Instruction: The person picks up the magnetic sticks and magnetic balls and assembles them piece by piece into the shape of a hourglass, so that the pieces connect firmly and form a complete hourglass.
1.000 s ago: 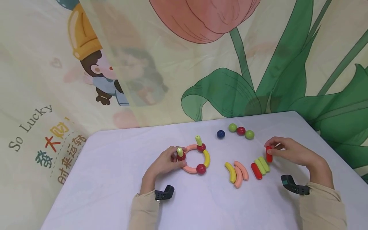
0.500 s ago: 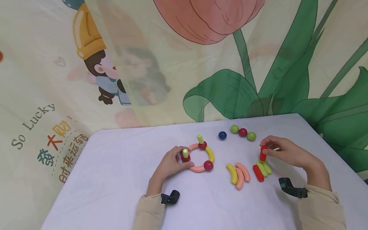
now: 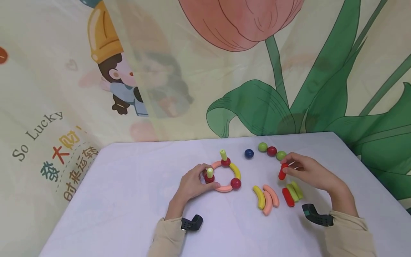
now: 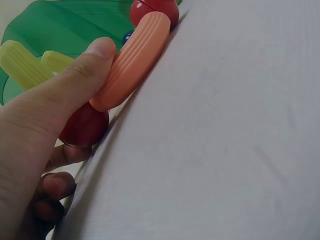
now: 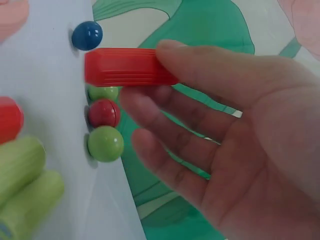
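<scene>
On the white table a ring of curved pink (image 3: 223,189) and yellow (image 3: 235,171) pieces joins several red balls (image 3: 236,183). Two of those balls bear upright light-green sticks (image 3: 223,154). My left hand (image 3: 192,182) holds the ring's left side, fingers around a red ball (image 4: 86,125) and thumb against a curved pink piece (image 4: 135,60). Above the table, my right hand (image 3: 311,173) pinches a short red ribbed stick (image 5: 125,67) by one end between thumb and fingers. In the head view this red stick (image 3: 282,171) hangs upright, slightly tilted.
Loose yellow (image 3: 258,197) and pink (image 3: 271,195) curved pieces lie right of the ring. Beside them are another red stick (image 3: 288,197) and two light-green sticks (image 3: 297,190). A blue ball (image 3: 248,154), two green balls (image 3: 262,147) and a red ball (image 3: 271,151) sit near the back edge.
My right hand has carried the red stick leftward, past the light-green sticks, toward the ring. The left hand keeps its hold on the ring. The head view has shifted slightly.
</scene>
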Demonstrator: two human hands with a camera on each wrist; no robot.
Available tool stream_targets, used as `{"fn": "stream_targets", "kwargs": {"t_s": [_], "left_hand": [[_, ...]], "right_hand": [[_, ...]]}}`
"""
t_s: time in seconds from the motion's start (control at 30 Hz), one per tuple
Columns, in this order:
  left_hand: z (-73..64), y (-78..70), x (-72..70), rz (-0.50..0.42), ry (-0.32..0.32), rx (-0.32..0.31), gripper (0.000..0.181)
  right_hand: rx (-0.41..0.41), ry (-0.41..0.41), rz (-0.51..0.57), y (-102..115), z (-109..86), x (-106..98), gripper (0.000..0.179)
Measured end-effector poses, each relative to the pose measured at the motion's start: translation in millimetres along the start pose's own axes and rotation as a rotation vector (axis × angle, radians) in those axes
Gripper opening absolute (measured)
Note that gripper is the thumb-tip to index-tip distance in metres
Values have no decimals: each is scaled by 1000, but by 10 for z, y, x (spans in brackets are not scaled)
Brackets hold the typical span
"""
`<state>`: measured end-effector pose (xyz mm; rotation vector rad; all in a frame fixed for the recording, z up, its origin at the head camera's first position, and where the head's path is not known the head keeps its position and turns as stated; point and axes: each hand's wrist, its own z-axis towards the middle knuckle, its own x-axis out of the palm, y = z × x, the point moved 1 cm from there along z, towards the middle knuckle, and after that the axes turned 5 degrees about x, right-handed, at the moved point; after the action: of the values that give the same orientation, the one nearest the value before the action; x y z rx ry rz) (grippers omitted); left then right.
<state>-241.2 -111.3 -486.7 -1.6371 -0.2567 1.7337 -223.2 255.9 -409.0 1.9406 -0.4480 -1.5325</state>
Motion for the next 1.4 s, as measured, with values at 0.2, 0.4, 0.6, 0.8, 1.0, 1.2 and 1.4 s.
{"fn": "stream_targets", "kwargs": {"t_s": [0.2,0.4,0.6,0.8,1.0,1.2,1.4], "left_hand": [[4,27,-23,-19,7,66,57],[14,41,-50,-41,0,112,51],[9,43,-72,-181,41,46,42],[32,34,-75,-250,51,29,39],[1,66,-31,-245,52,11,38],[-24,86,1,-252,36,17,37],[-17,102,13,-255,26,20,38]], "right_hand": [[-57,-75,-16,111,59,56,34],[-93,-97,-3,214,111,132,31],[-159,-141,-18,297,162,214,28],[-241,-171,-30,384,203,271,28],[-231,-132,-9,445,223,394,31],[-220,-102,21,528,237,545,32],[-238,-90,7,627,252,609,32]]}}
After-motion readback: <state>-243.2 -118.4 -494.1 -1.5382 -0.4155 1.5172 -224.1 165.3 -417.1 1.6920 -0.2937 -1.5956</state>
